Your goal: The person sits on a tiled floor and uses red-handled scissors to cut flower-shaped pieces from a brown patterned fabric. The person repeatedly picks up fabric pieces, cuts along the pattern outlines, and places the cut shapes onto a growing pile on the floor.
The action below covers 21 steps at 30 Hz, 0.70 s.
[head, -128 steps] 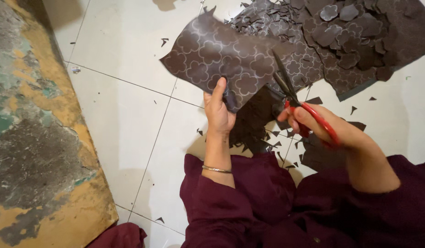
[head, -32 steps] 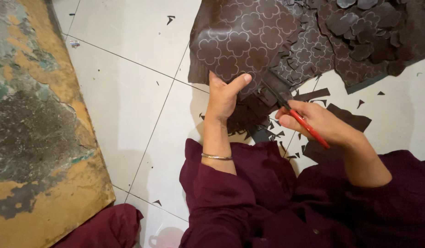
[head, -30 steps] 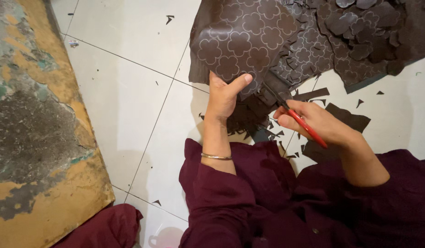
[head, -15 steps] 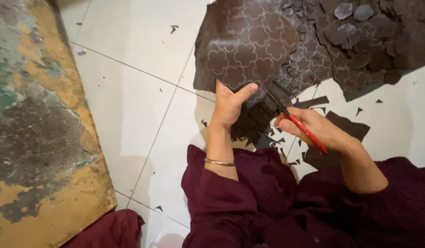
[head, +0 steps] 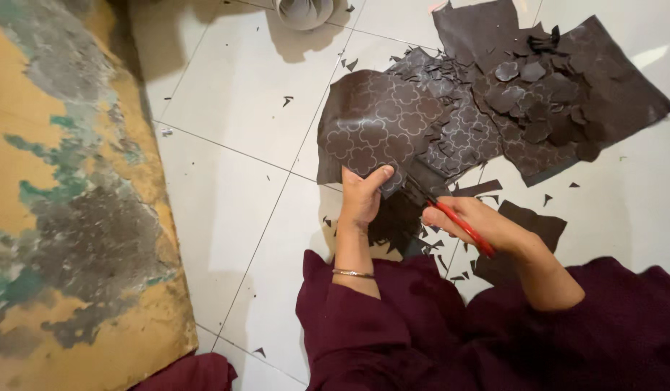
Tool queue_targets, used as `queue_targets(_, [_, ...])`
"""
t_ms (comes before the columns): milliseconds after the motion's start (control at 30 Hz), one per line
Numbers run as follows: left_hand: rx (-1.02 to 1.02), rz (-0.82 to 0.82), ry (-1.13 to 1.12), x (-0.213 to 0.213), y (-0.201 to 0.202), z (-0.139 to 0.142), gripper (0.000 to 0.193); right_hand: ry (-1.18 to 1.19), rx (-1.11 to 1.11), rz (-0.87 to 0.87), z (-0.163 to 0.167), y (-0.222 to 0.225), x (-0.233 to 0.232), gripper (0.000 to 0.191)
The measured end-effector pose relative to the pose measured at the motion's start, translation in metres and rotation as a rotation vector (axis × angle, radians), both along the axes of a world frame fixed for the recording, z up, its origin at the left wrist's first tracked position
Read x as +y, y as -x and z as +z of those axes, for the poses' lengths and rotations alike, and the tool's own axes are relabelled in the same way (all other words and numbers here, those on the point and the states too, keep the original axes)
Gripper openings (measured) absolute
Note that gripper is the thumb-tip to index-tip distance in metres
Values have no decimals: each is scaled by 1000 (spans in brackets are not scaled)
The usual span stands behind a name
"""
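While the left hand (head: 362, 197) pinches the near edge of a dark brown sheet (head: 375, 127) stamped with pale flower outlines, thumb on top and fingers tucked underneath, the sheet lifts off the white tiled floor (head: 234, 94) and curves up toward the camera. Over on the other side, the right hand (head: 476, 226) is wrapped tight around a pair of red-handled scissors (head: 461, 226), fingers through the loops; the blades point up and left into the sheet's lower edge, right beside the left thumb, though I cannot tell how far apart the blades stand, since the dark material swallows them. A thin bangle (head: 353, 273) sits on the left wrist, and both arms come out of maroon sleeves (head: 393, 326).

Beyond the held sheet lies a second patterned piece (head: 469, 137), already full of cut-out gaps, and past that a heap of small flower-shaped cut-outs (head: 537, 87) rests on a plain dark sheet (head: 610, 94). Dark offcuts and slivers (head: 519, 217) are scattered on the tiles near the right hand. Along the left runs a worn board (head: 67, 217) with flaking yellow, green and grey paint.
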<state>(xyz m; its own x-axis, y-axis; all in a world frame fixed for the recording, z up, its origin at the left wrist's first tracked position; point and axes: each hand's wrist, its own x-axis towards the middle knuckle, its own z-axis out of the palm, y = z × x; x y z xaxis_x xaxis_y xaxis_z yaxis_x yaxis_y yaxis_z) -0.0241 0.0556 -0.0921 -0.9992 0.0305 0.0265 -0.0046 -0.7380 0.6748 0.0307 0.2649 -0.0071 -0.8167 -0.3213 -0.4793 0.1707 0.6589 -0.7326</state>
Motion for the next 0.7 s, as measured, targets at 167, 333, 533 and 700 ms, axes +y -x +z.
queue_targets(167, [23, -20, 23, 8, -36, 30, 62, -39, -63, -38, 19, -37, 8, 49])
queue_targets(333, [45, -80, 114, 21, -90, 74, 59, 188, 10, 3, 36, -92, 33, 45])
queue_targets(533, [164, -174, 119, 42, -163, 127, 61, 312, -21, -67, 62, -185, 56, 43])
queue_targets(700, [232, -203, 123, 57, -218, 167, 68, 358, 2, -132, 94, -258, 69, 44])
